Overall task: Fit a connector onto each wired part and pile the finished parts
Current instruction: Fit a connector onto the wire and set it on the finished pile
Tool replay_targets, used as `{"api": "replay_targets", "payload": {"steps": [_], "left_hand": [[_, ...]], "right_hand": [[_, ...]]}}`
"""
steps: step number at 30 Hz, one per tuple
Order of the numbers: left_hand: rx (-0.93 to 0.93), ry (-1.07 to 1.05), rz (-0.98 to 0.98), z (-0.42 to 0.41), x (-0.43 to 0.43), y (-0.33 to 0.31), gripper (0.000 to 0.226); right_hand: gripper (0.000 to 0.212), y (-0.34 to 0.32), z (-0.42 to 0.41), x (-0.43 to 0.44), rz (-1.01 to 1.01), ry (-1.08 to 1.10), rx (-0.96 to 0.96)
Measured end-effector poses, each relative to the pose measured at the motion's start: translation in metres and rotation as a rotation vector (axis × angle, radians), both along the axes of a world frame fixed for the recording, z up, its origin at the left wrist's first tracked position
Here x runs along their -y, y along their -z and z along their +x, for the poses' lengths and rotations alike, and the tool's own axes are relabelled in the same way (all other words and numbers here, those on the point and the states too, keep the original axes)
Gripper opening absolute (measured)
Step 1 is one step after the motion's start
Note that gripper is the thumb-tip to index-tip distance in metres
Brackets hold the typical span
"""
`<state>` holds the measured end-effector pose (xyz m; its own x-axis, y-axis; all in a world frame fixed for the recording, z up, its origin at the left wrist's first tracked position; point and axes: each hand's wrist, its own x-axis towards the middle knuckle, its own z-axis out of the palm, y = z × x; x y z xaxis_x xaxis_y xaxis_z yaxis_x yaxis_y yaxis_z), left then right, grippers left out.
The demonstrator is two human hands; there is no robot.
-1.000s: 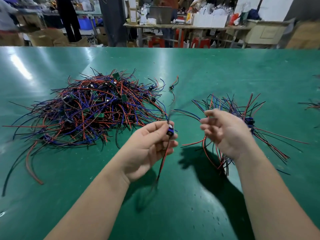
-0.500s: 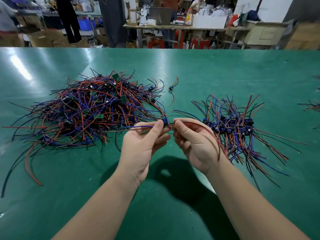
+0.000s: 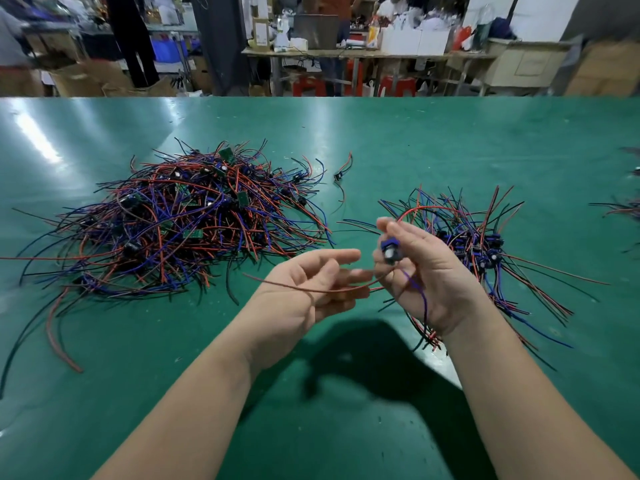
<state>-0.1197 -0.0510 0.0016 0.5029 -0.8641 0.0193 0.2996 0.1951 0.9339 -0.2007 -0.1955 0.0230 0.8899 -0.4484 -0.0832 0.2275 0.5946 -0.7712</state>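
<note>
My right hand point(image 3: 429, 271) holds a wired part with a blue connector point(image 3: 390, 250) pinched between thumb and fingers, above the green table. Its red wire point(image 3: 311, 289) trails left across my left hand, and a blue wire hangs down over my right palm. My left hand point(image 3: 304, 289) is beside it with fingers loosely spread, gripping nothing. A big tangle of red, blue and black wired parts point(image 3: 180, 223) lies to the left. A smaller pile of parts with blue connectors point(image 3: 478, 244) lies behind my right hand.
The green table point(image 3: 415, 140) stretches far ahead. One loose wired part point(image 3: 341, 174) lies between the two piles. More wires point(image 3: 623, 207) show at the right edge. Benches, boxes and red stools stand beyond the table's far edge.
The part has passed from my left hand's pinch to my right hand. My hands have drawn apart; the left opened and the right moved right toward the smaller pile.
</note>
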Motion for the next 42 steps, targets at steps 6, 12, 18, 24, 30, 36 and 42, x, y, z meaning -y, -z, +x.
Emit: {"api": "replay_targets", "payload": {"steps": [6, 12, 18, 24, 30, 36, 42], "left_hand": [[-0.255, 0.151, -0.059, 0.0, -0.004, -0.001, 0.09], [-0.169, 0.154, -0.097, -0.004, 0.0, 0.0, 0.077], [-0.154, -0.199, 0.109, -0.008, 0.008, 0.006, 0.041], [-0.27, -0.172, 0.131, -0.007, 0.008, 0.006, 0.033], [-0.118, -0.047, 0.184, -0.011, 0.004, 0.003, 0.032], [-0.023, 0.021, 0.257, -0.013, 0.003, 0.002, 0.028], [0.12, -0.016, 0.287, -0.008, 0.001, 0.005, 0.026]], "right_hand": [[0.012, 0.002, 0.001, -0.006, -0.075, -0.093, -0.051], [0.009, 0.007, 0.003, -0.008, -0.078, -0.048, -0.059], [0.003, 0.015, 0.011, -0.012, -0.291, 0.006, -0.127], [0.009, 0.016, 0.01, -0.011, -0.373, 0.045, -0.155], [0.014, 0.001, -0.001, 0.019, -0.197, 0.226, -0.135], [0.007, -0.002, -0.008, 0.032, -0.072, 0.417, -0.136], [0.018, -0.004, -0.013, 0.033, -0.082, 0.453, -0.241]]}}
